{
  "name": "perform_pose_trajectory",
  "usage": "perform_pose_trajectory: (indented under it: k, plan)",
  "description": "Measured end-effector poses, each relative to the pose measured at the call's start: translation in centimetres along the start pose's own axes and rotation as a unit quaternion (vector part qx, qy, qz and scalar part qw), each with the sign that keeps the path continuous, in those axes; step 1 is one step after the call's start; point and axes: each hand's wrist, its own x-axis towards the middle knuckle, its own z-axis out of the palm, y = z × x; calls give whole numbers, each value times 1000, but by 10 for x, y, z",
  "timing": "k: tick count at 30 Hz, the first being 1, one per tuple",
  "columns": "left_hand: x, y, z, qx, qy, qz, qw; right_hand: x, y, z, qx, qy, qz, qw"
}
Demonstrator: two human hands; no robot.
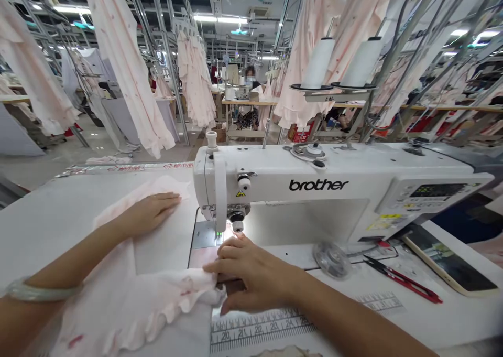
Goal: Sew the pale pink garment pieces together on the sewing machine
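Observation:
A pale pink ruffled fabric piece (149,304) lies across the table left of the sewing machine (271,176) and reaches toward its needle area (219,236). My left hand (151,213) rests flat on the fabric's far part, fingers stretched out. Close to the presser foot, my right hand (251,273) has bent fingers at the fabric's edge, with the ruffle end between forefinger and thumb. How firmly it grips is partly hidden. The machine's lamp lights the spot by the right fingertips.
Right of my right hand lie a clear round bobbin case (332,259), red-handled thread snips (404,279) and a phone (451,260). A printed ruler (259,328) runs along the table. Thread cones (318,63) and pink garments (129,68) are beyond the machine.

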Motion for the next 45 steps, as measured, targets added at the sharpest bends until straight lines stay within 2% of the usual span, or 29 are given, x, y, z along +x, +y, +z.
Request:
perform_pose_trajectory:
  k: [2, 4, 7, 9, 11, 14, 18, 21, 24, 28, 31, 33, 35, 37, 40, 45]
  plan:
    - [-7, 12, -5, -5, -1, -16, 1000, 0, 1, -1, -39, 19, 11, 999]
    - [-19, 42, -6, -44, -22, -29, 998, 0, 2, -3, -64, 27, 1, 998]
    - [-40, 95, -5, -174, -128, -61, 974, -1, 4, -5, -82, 28, -44, 995]
    - [-49, 120, -4, -198, -163, -89, 962, -1, 3, -4, -87, 20, -82, 993]
    - [-51, 133, -2, -204, -175, -123, 955, 0, 1, -3, -101, 2, -104, 989]
    - [-43, 135, 1, -255, -182, -157, 937, 0, -2, -2, -143, -23, -98, 985]
    - [-25, 132, 9, -319, -165, -161, 919, -1, -6, -5, -181, -42, -89, 979]
    - [-16, 135, 16, -285, -129, -176, 933, -1, -7, -7, -186, -48, -75, 978]
    - [-15, 141, 22, -174, -96, -163, 967, -1, -7, -9, -182, -48, -64, 980]
    - [-23, 143, 23, -52, -24, -99, 993, -2, -6, -9, -150, -48, -54, 986]
    - [-32, 142, 20, -34, 24, 28, 999, -3, -5, -8, -139, -48, -52, 988]
    - [-39, 141, 21, -19, 48, 128, 990, -3, -3, -6, -144, -36, -53, 987]
    - [-45, 138, 24, 16, 63, 182, 981, -3, 0, -5, -156, -13, -54, 986]
    - [-50, 134, 29, 38, 58, 180, 981, -1, 3, -3, -172, 22, -46, 984]
    - [-55, 127, 37, 14, 38, 149, 988, 2, 5, 0, -189, 62, -24, 980]
    - [-50, 118, 42, -28, 32, 149, 988, 4, 5, 0, -206, 30, 15, 978]
